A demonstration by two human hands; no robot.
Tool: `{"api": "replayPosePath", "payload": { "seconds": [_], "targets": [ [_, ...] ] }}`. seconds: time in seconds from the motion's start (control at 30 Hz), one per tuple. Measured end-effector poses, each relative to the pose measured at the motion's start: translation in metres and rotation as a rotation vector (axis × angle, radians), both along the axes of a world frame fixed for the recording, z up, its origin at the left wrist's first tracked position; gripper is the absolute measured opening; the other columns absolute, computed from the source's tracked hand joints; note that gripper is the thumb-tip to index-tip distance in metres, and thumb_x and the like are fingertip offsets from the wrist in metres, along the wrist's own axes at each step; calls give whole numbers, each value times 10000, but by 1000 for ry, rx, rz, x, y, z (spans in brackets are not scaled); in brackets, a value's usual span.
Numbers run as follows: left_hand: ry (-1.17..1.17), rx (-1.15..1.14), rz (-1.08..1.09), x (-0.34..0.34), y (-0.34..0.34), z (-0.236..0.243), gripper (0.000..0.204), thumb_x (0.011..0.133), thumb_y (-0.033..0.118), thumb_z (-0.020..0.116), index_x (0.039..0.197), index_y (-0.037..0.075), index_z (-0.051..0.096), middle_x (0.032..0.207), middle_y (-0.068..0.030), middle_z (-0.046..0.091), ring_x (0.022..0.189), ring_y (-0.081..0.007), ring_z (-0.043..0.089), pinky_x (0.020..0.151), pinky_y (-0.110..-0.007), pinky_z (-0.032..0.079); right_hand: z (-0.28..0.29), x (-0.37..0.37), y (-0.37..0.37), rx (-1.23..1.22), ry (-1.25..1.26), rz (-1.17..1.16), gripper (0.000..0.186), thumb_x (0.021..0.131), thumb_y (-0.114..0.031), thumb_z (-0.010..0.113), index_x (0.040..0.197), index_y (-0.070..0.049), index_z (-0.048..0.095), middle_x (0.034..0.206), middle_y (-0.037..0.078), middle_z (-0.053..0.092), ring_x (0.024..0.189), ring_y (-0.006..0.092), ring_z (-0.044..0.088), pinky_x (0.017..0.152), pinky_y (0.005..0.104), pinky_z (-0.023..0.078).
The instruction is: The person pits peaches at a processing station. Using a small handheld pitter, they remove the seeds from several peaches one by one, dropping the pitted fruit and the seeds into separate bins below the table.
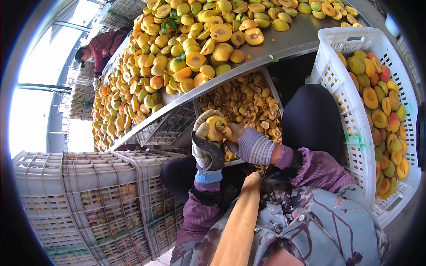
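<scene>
A yellow peach half [216, 126] rests in my left hand [207, 148], whose dark-and-white gloved fingers curl round it. My right hand [254, 145], in a striped glove, pinches at the fruit's middle from the right; whether a pit or a tool is between its fingertips is hidden. Just below both hands, a crate [274, 91] holds many small brown pits and fruit scraps under the table edge. A wooden bar [239, 217] rises between my legs, with a small metal piece with scraps on it at its far end.
Peach halves [191, 57] are heaped on a metal table [290, 37] ahead. On my right stands a white plastic crate [344, 115] of peach halves [379, 117]. Stacked grey crates [102, 199] stand at my left. Another person [102, 51] bends over the table's far left.
</scene>
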State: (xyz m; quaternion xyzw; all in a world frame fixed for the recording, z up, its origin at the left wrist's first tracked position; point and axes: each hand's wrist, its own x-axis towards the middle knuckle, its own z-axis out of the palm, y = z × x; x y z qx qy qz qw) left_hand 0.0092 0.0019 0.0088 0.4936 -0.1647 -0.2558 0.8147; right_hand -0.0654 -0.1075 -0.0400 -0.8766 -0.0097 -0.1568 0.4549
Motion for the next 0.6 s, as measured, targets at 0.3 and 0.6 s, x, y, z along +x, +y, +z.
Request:
{"api": "replayPosePath", "payload": {
  "seconds": [0.3,0.6],
  "targets": [
    [59,108,-101,12,-4,-8,638,942,536,437,1294,3,433,1136,-139,579,1003,-208,598,857,-333,516,29,-10,-13,331,278,21,316,865,-227,590,1058,5,494,929,257,604,811,422,606,681,443,503],
    [343,282,-147,27,22,-5,447,960,400,464,1222,39,504,1099,-123,612,967,-198,612,792,-317,522,20,-6,-30,241,-48,-309,328,861,-267,603,968,14,472,694,231,603,695,409,625,603,469,507]
  ]
}}
